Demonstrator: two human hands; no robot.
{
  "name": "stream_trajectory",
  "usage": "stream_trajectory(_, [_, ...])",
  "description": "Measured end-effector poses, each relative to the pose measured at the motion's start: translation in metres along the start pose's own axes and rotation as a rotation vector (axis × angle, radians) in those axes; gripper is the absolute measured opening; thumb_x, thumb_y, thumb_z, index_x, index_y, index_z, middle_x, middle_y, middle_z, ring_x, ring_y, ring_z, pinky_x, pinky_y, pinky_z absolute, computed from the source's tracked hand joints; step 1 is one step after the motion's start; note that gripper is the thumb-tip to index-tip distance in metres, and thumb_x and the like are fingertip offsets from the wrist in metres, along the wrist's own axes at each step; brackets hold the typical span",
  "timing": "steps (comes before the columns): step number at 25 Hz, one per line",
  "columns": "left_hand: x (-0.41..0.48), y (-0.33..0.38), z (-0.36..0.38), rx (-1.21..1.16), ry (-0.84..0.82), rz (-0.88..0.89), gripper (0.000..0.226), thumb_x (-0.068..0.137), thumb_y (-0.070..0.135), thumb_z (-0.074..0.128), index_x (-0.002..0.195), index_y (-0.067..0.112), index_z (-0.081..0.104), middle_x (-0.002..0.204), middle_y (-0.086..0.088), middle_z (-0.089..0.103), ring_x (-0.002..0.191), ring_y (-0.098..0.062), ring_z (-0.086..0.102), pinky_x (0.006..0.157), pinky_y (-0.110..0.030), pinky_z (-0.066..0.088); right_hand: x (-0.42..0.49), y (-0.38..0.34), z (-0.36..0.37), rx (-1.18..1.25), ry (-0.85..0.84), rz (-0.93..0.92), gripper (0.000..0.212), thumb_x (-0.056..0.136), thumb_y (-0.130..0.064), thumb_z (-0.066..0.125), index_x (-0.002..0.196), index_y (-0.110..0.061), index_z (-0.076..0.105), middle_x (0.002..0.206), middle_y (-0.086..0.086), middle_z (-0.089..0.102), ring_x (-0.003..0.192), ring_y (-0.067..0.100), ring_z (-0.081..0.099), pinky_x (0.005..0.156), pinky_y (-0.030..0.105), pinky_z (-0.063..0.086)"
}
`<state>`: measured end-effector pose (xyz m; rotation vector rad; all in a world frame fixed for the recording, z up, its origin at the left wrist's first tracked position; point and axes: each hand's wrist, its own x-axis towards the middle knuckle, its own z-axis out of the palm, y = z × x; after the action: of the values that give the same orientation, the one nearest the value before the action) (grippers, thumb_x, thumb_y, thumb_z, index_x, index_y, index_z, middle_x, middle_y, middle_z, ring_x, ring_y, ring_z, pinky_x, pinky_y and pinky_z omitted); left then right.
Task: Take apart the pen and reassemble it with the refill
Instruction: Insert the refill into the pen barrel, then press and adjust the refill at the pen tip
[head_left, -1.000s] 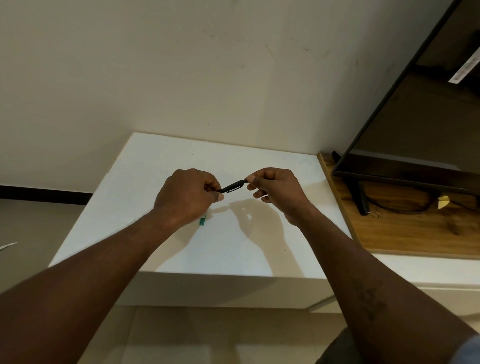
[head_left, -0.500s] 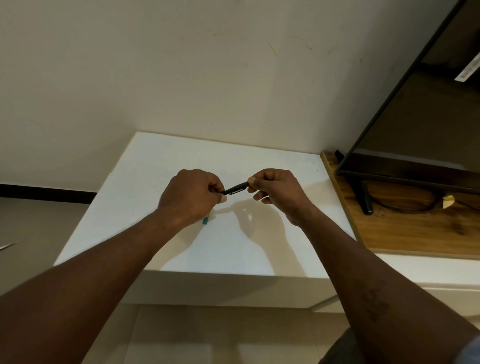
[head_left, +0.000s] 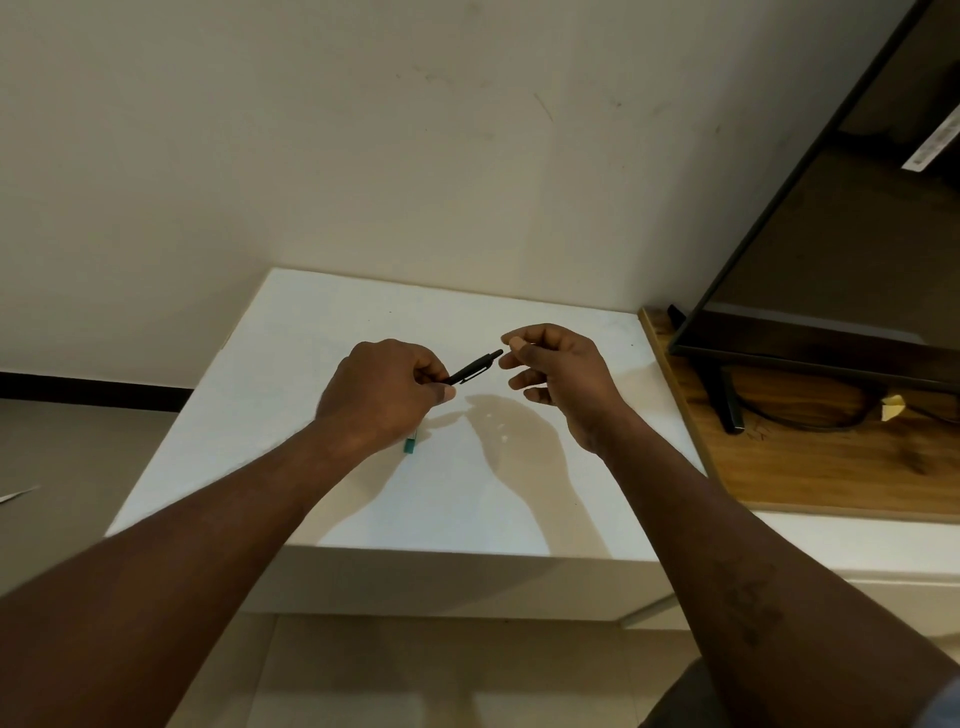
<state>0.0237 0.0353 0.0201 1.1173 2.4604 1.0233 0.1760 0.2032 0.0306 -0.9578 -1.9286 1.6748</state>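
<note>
At the far left, a small white scrap (head_left: 18, 493) lies on the floor, well apart from the table. A dark baseboard (head_left: 93, 392) runs along the wall (head_left: 363, 130) up to the left edge of the white table (head_left: 291, 374). This edge slants toward the viewer, and the front edge crosses under both forearms.

The left hand (head_left: 384, 395) is above the middle of the table, with a wide strip of white surface between it and the left edge. Its fingers are curled tight and its thumb and fingertips pinch the lower end of the black pen (head_left: 472, 368). The pen is in the air, pointing up and to the right, with its clip on the lower side. Just below this hand a small teal piece (head_left: 410, 444) lies on the table, partly hidden by the wrist.

The right hand (head_left: 558, 371) is just beside the free end of the pen. Its fingers are loosely curled and spread, and they close around nothing. One fingertip (head_left: 514, 343) is right at the pen's end, but I cannot tell if it touches. White surface shows behind both hands up to the wall.

The table's right edge meets a wooden board (head_left: 831, 467). A dark screen (head_left: 831, 260) stands on it, near the right hand, with its stand foot (head_left: 727, 405), a black cable (head_left: 810, 423) and a small yellow tag (head_left: 893, 408).
</note>
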Motion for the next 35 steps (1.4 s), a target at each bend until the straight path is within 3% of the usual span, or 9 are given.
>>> stream_trajectory(6, [-0.002, 0.001, 0.001, 0.006, -0.012, 0.015, 0.010, 0.085, 0.040, 0.082, 0.092, 0.033, 0.080, 0.088, 0.011, 0.076, 0.084, -0.011, 0.067, 0.063, -0.022, 0.044, -0.002, 0.001, 0.002, -0.124, -0.004, -0.071, 0.011, 0.099, -0.022, 0.067, 0.098, -0.014, 0.074, 0.093, 0.001, 0.081, 0.074, 0.011, 0.070, 0.073, 0.030, 0.052])
stream_trajectory(11, [-0.004, 0.004, 0.005, 0.012, -0.025, 0.016, 0.008, 0.085, 0.039, 0.082, 0.090, 0.033, 0.080, 0.085, 0.010, 0.076, 0.078, -0.009, 0.066, 0.060, -0.023, 0.044, -0.004, 0.004, 0.009, -0.147, -0.012, -0.058, 0.020, 0.100, -0.028, 0.069, 0.097, -0.008, 0.067, 0.090, 0.001, 0.081, 0.074, 0.014, 0.071, 0.072, 0.032, 0.052])
stream_trajectory(17, [-0.005, 0.004, 0.004, 0.015, -0.012, 0.036, 0.010, 0.083, 0.040, 0.083, 0.088, 0.031, 0.081, 0.083, 0.010, 0.075, 0.077, -0.007, 0.066, 0.058, -0.023, 0.040, -0.003, 0.004, 0.013, -0.088, 0.003, -0.010, 0.027, 0.099, -0.029, 0.072, 0.079, -0.017, 0.059, 0.082, 0.002, 0.080, 0.071, 0.012, 0.072, 0.069, 0.031, 0.051])
stream_trajectory(25, [-0.006, 0.008, 0.005, 0.009, -0.016, 0.047, 0.011, 0.085, 0.041, 0.082, 0.089, 0.031, 0.081, 0.083, 0.009, 0.075, 0.077, -0.011, 0.067, 0.059, -0.023, 0.044, -0.004, 0.003, 0.019, -0.041, 0.009, 0.026, 0.039, 0.100, -0.039, 0.071, 0.074, -0.016, 0.053, 0.079, 0.005, 0.079, 0.067, 0.014, 0.071, 0.067, 0.031, 0.051])
stream_trajectory(30, [-0.004, 0.011, 0.004, -0.091, -0.008, 0.027, 0.011, 0.086, 0.041, 0.082, 0.087, 0.030, 0.080, 0.085, 0.010, 0.075, 0.073, -0.006, 0.066, 0.060, -0.025, 0.043, -0.006, -0.006, 0.021, -0.017, 0.041, -0.007, 0.041, 0.098, -0.053, 0.068, 0.089, -0.014, 0.062, 0.087, 0.003, 0.081, 0.069, 0.014, 0.073, 0.069, 0.031, 0.053])
stream_trajectory(33, [-0.007, 0.016, 0.003, -0.198, -0.015, 0.013, 0.012, 0.085, 0.040, 0.084, 0.083, 0.029, 0.079, 0.079, 0.007, 0.077, 0.062, -0.010, 0.069, 0.062, -0.029, 0.054, -0.012, -0.010, 0.022, 0.042, -0.040, 0.004, 0.030, 0.099, -0.044, 0.070, 0.100, -0.014, 0.066, 0.093, 0.002, 0.081, 0.074, 0.013, 0.073, 0.071, 0.031, 0.053])
stream_trajectory(35, [-0.010, 0.021, 0.002, -0.277, -0.031, 0.006, 0.013, 0.085, 0.040, 0.084, 0.082, 0.028, 0.079, 0.075, 0.004, 0.078, 0.057, -0.015, 0.070, 0.061, -0.031, 0.058, -0.016, -0.013, 0.028, 0.063, -0.035, -0.035, 0.030, 0.100, -0.039, 0.070, 0.096, -0.009, 0.066, 0.097, 0.008, 0.080, 0.077, 0.015, 0.072, 0.072, 0.032, 0.051])
